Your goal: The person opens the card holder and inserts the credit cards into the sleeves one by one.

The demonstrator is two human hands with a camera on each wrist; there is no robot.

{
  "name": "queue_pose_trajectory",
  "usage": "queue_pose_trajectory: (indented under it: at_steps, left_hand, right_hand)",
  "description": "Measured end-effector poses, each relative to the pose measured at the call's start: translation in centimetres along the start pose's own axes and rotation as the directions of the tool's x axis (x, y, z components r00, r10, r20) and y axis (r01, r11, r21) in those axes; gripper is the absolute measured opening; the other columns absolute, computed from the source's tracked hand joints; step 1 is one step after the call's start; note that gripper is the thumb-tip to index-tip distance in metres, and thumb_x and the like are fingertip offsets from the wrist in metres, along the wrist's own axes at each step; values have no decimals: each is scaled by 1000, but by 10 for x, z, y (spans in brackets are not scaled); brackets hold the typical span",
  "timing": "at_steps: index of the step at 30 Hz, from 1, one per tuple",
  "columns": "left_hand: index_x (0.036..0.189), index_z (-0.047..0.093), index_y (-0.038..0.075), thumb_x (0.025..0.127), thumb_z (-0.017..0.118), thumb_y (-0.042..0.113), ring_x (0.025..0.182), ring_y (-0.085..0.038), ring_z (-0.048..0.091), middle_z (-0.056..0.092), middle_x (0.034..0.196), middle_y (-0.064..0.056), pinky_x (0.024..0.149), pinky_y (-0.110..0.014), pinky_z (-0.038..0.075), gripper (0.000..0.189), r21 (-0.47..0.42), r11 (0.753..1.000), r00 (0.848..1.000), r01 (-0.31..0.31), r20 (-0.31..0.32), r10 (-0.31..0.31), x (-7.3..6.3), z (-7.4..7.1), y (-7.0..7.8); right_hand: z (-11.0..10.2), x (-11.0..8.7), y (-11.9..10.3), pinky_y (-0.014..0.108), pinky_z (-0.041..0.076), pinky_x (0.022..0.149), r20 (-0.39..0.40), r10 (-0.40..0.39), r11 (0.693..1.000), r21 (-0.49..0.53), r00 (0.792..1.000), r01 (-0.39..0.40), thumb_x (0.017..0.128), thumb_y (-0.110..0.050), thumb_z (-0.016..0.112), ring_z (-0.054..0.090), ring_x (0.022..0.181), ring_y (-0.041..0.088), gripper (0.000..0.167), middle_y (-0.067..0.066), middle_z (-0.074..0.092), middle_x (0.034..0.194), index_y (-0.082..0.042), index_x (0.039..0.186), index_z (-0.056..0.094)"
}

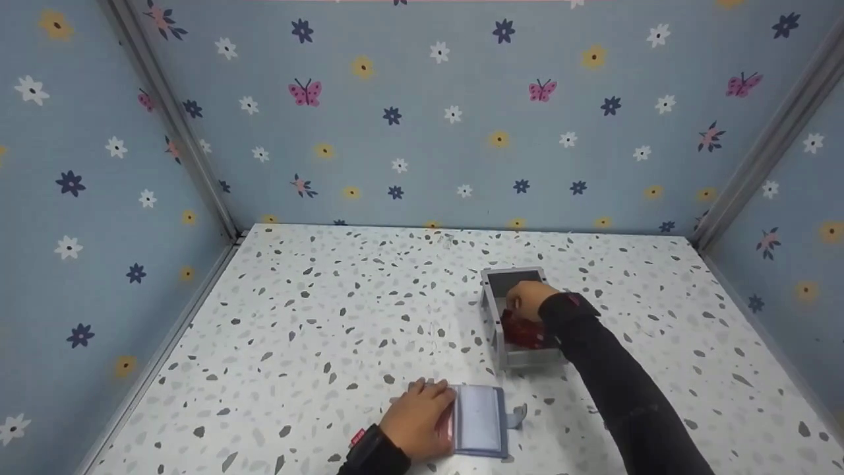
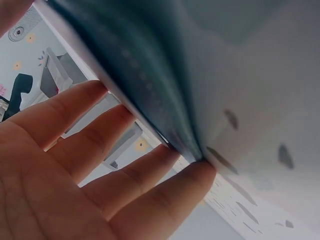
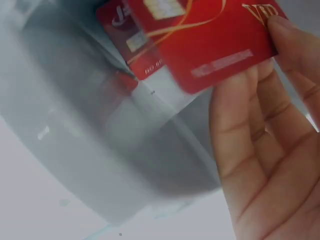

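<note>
In the right wrist view, my right hand (image 3: pixel 270 125) pinches a red card (image 3: pixel 210 45) with a chip and gold lines between thumb and fingers. Another red card (image 3: pixel 142 55) lies below it, inside the box. The head view has this hand (image 1: pixel 529 300) reaching into an open grey box (image 1: pixel 527 359), over the red cards (image 1: pixel 524 330). My left hand (image 1: pixel 419 419) holds the left part of an opened card holder (image 1: pixel 480 422) with clear sleeves, lying on the table. Seen from the left wrist, the fingers (image 2: pixel 140 180) press along the holder's edge (image 2: pixel 150 95).
The speckled white table (image 1: pixel 316 330) runs back to a blue flowered wall (image 1: pixel 409 112), with side walls and metal posts at left and right. A strap with a snap tab (image 1: pixel 517 417) sticks out from the card holder's right side, near the box's front.
</note>
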State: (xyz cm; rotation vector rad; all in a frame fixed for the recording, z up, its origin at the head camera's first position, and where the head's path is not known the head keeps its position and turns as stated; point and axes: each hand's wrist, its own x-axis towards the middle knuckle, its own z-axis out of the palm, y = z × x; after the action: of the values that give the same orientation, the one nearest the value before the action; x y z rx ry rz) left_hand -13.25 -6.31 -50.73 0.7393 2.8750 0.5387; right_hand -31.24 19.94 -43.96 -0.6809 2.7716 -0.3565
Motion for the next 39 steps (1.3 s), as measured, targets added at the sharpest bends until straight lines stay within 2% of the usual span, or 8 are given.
queue_pose_trajectory:
  at_steps: [2, 7, 14, 21, 26, 30, 37, 39]
  left_hand:
    - [143, 64, 11, 69, 88, 26, 135, -48, 52, 59, 148, -13, 101, -69, 49, 80, 6, 1000, 1000, 1, -1, -1, -1, 0, 0]
    - [143, 64, 11, 69, 89, 28, 135, -47, 52, 59, 148, -12, 98, -69, 51, 80, 17, 1000, 1000, 5, -2, -5, -1, 0, 0]
    - [143, 64, 11, 69, 88, 27, 135, -47, 52, 59, 149, -14, 98, -71, 50, 79, 8, 1000, 1000, 14, -2, -14, 0, -1, 0]
    - [142, 64, 11, 69, 86, 25, 136, -48, 51, 59, 148, -14, 97, -73, 49, 78, -3, 1000, 1000, 23, 2, -23, -1, -2, 1]
    - [142, 65, 11, 69, 86, 26, 135, -48, 52, 60, 147, -14, 96, -73, 50, 77, 0, 1000, 1000, 17, -5, -17, 0, 0, 1]
    - [141, 65, 11, 71, 86, 28, 133, -48, 54, 61, 146, -13, 96, -71, 52, 75, 17, 1000, 1000, 3, -20, -2, 0, 2, 0]
    - [142, 64, 11, 71, 87, 27, 135, -47, 53, 60, 148, -14, 99, -69, 50, 76, 7, 1000, 1000, 2, -17, -1, -1, 3, 0]
    - [142, 64, 11, 71, 87, 26, 135, -48, 52, 59, 148, -14, 100, -69, 50, 77, 6, 1000, 1000, 3, -16, -3, -1, 2, 1]
  right_hand:
    - [-3, -3, 4, 47, 57, 79, -22, 0, 999, 46, 1000, 1, 89, -2, 73, 64, 80, 28, 6, 13, 71, 87, 2, 93, 72]
    - [-9, -12, 13, 48, 54, 78, -148, 4, 986, 167, 989, 21, 95, -3, 66, 60, 80, 26, 6, 11, 65, 85, 1, 93, 63]
    - [-21, -33, 6, 34, 45, 65, -251, 43, 945, 324, 967, 41, 100, -3, 62, 52, 70, 17, 11, 6, 59, 81, -3, 92, 54]
    - [-6, -55, -6, 27, 41, 58, -319, 61, 895, 437, 946, 89, 99, -3, 67, 48, 65, 13, 13, 1, 55, 75, -3, 90, 57]
    - [20, -74, -14, 22, 44, 53, -334, 52, 841, 522, 941, 139, 97, -5, 72, 52, 61, 10, 17, 1, 62, 73, -4, 87, 58]
    - [44, -87, -18, 23, 52, 55, -324, 24, 782, 595, 946, 184, 96, -4, 73, 59, 64, 9, 17, 4, 67, 76, -1, 88, 58]
    - [75, -103, -27, 28, 58, 52, -320, 38, 652, 726, 947, 220, 97, -1, 71, 64, 58, 9, 16, 10, 69, 77, 3, 89, 58]
    - [80, -106, -29, 26, 58, 53, -325, 45, 632, 741, 945, 225, 96, 0, 72, 63, 59, 8, 15, 10, 69, 78, 4, 90, 58]
